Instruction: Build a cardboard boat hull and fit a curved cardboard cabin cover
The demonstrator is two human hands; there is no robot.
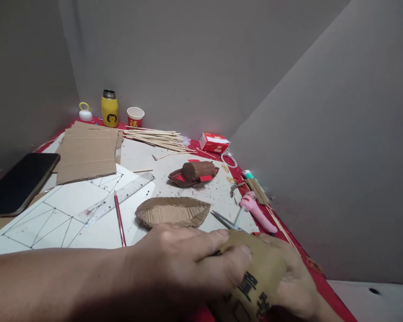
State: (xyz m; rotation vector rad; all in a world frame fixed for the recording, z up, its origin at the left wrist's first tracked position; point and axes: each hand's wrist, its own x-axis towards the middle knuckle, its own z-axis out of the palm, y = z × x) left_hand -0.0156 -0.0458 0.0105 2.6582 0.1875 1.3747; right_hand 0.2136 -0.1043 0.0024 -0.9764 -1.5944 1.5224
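Observation:
A bent piece of brown cardboard [255, 268] with black printed characters is between my hands at the lower right. My left hand [188, 264] reaches across from the left, its thumb and fingers closed on the cardboard's near side. On the other side my right hand [297, 279] grips the cardboard's right edge; some of its fingers are hidden behind it. Just beyond my left hand lies an open cardboard boat hull [173, 211]. Scissors [226, 220] rest partly under the cardboard. Farther back sits a small brown boat model [198, 171] with a rounded canopy and red pieces.
A pink glue gun [258, 212] lies on the right. Drawn paper [43, 223], a clear ruler [121, 197], a pencil [119, 219] and a phone [20, 183] lie left. Behind are cardboard sheets [87, 152], wooden sticks [157, 138], a yellow bottle [109, 109] and a paper cup [135, 117].

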